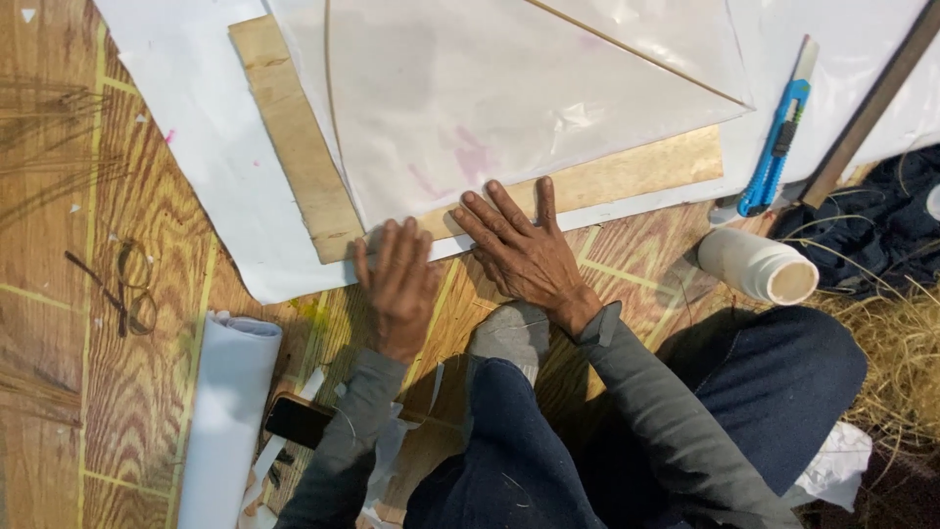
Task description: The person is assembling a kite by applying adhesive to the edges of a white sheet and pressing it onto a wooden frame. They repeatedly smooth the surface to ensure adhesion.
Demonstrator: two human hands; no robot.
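Note:
My left hand (399,284) lies flat, palm down, fingers together, pressing the near corner of a thin translucent paper sheet (490,98) with a thin stick frame. My right hand (519,245) rests flat beside it, fingers spread, on the sheet's lower edge. The sheet lies on a plywood board (294,137), which sits on white paper (206,127) on the wood-patterned floor. Neither hand holds anything.
A blue utility knife (778,137) lies at the right next to a long wooden strip (871,103). A white cylindrical container (756,264) lies on its side near my knee. A rolled white paper (227,411), a dark phone (299,421), scissors (127,289) and dry straw (896,343) surround me.

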